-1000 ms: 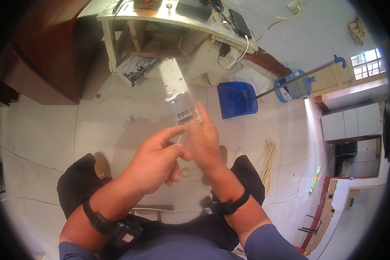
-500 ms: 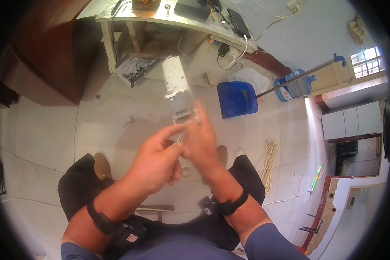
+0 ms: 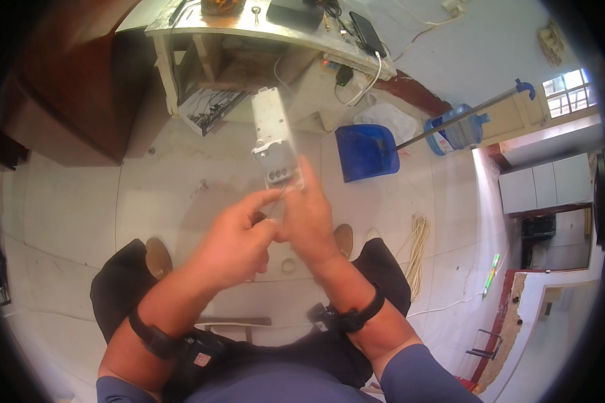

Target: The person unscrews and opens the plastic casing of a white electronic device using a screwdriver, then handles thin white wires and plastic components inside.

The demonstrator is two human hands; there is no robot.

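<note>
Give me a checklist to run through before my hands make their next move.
1. White device steadied: ok; the right hand is at its lower end, index finger along the edge.
2. Round holes in view: ok; a row shows near that end.
3. Thin strand firmly gripped by the left hand: cannot tell; it shows between thumb and index finger, blurred.
4. Strand's upper end in plain sight: not ok; fingertips crowd it.
5. Blue dustpan clear of both hands: ok; it sits apart, to the right.
6. Coiled cable clear of the hands: ok; on the floor, right.
</note>
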